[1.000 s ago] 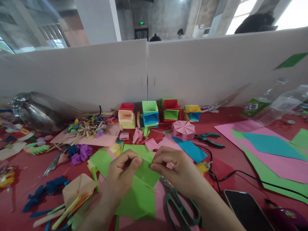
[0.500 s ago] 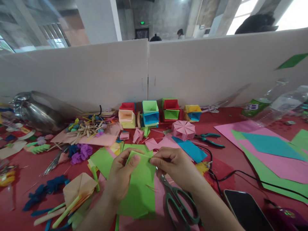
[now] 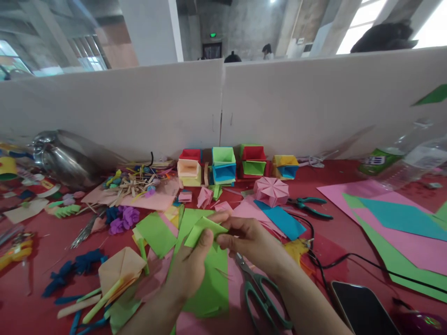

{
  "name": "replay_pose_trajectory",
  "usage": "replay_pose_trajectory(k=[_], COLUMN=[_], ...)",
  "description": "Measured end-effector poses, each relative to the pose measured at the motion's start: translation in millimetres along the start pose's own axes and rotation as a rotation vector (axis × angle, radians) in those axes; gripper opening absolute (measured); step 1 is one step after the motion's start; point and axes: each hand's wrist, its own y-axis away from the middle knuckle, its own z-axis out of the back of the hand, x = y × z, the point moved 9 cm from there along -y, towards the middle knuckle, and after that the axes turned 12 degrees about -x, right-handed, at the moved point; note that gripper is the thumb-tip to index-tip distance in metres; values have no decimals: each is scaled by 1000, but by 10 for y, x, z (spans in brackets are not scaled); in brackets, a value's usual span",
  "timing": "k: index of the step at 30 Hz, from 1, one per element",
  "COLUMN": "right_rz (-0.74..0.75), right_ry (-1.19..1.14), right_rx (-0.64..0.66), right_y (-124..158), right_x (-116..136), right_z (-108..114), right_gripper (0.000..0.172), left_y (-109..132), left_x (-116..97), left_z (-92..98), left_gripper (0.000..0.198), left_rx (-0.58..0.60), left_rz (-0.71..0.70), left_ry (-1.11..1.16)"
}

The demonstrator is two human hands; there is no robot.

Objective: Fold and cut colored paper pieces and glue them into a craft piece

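Note:
Both my hands meet over the middle of the red table (image 3: 335, 232), pinching a small folded green paper piece (image 3: 202, 229). My left hand (image 3: 191, 267) grips its lower left with thumb on top. My right hand (image 3: 249, 242) pinches its right tip with closed fingers. Beneath them lies a larger green paper sheet (image 3: 209, 284) on pink paper. Green-handled scissors (image 3: 263, 295) lie just right of that sheet, under my right wrist.
Several coloured paper boxes (image 3: 223, 165) line the white partition. A pink folded disc (image 3: 270, 190), green pliers (image 3: 309, 204), blue sheet (image 3: 284, 221), large pink and green sheets (image 3: 401, 232), a phone (image 3: 363, 309), a black cable, plastic bottles (image 3: 401, 158) and craft scraps at left surround me.
The green piece has been folded smaller and lifted off the sheet; my hands have drawn closer together around it. The view has shifted slightly.

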Motion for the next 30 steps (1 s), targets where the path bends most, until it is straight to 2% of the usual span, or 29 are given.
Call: replay_pose_trajectory(k=[3,6,8,10,15,19,23,30], right_rz=[79,169,186,160,146,275,464,483], right_ry=[26,3,54,154,240,232,229,232], right_rx=[86,143,120,61,-15,-143,-160,-136], right_y=[-21,-2,7,9,57,132,265,344], right_x=[-16,70,123,146,255,440,662,704], right_z=[-62,-71,-11,88,251,357,301,200], right_gripper=[27,20,14,16,16,16,10,19], left_y=[39,98,143,169,161,139,115,89], left_x=[-111,-281,-379,-420,-375,-322,-284,-204], left_z=[-83,-132,-152,-172,-179,-155,-151,-107], left_gripper=[30,29,32,37,36,32,28,28], left_rx=[122,192,208,214,204,174,156,92], left_rz=[-85,-274,-402,-469,-425,-370,-349,-300], left_ry=[-53,-107,-154,-214,-288,-300,-298,-254])
